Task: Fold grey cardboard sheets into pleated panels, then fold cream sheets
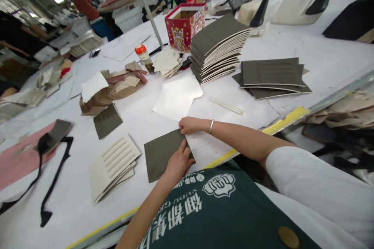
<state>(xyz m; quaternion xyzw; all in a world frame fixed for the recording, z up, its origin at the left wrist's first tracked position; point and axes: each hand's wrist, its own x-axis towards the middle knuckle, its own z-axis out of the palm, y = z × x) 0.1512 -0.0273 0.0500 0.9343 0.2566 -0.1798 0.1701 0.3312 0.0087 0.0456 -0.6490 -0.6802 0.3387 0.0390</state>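
Observation:
A flat dark olive-grey panel [160, 151] lies on the table near its front edge. My left hand [179, 159] rests on the panel's right part, fingers stretched out and pressing on its surface. My right hand [189, 125] is closed at the panel's upper right corner, the fingertips curled over the edge and partly hidden. To the left, a fanned pile of cream panels with raised ribs [117, 163] lies beside it. White sheets [177, 97] are just beyond my right hand, and thin pale strips [226, 106] lie to their right.
Beyond are a tall stack of dark panels [219, 42], a smaller ribbed pile [271, 74], a red box [184, 27] and an orange-capped jar [144, 58]. A tied brown bundle [113, 87] and black straps [57, 179] lie left. Another person [84, 6] is in the background.

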